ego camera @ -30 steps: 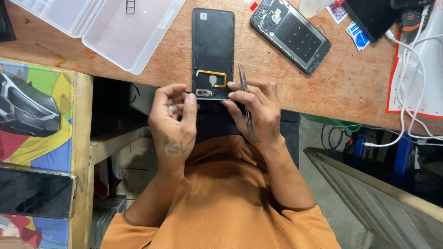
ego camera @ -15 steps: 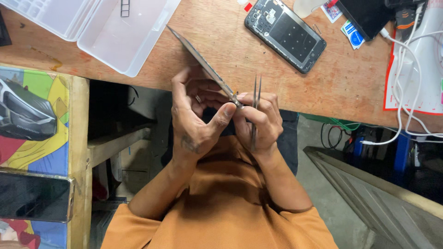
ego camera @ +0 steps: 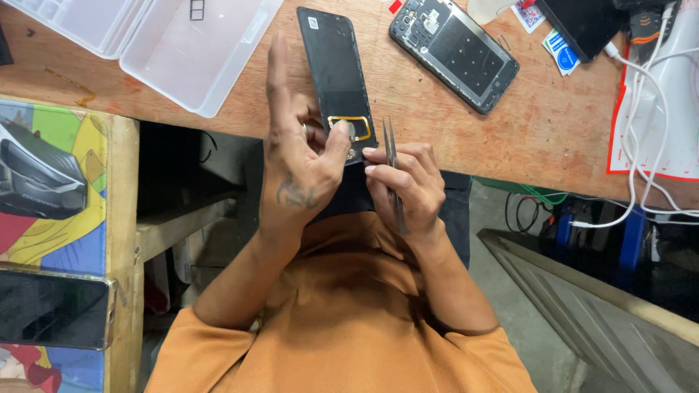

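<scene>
There are 2 hands: the left hand (ego camera: 298, 164) and the right hand (ego camera: 408, 182). There is 1 pair of tweezers (ego camera: 393, 164). There is 1 black phone back cover (ego camera: 336, 69) with 1 gold-rimmed opening. 1 opened phone (ego camera: 453, 51) lies on the wooden table (ego camera: 539, 124), its insides showing. 1 dark slab like a phone (ego camera: 54, 309) lies at the lower left. There are 2 clear plastic trays (ego camera: 196, 51). 2 small blue-and-white packets (ego camera: 561, 49) lie near the top right, and several white cables (ego camera: 644, 145) too tangled to count.

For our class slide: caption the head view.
Left hand steadies a black phone back cover while right hand holds tweezers.
</scene>
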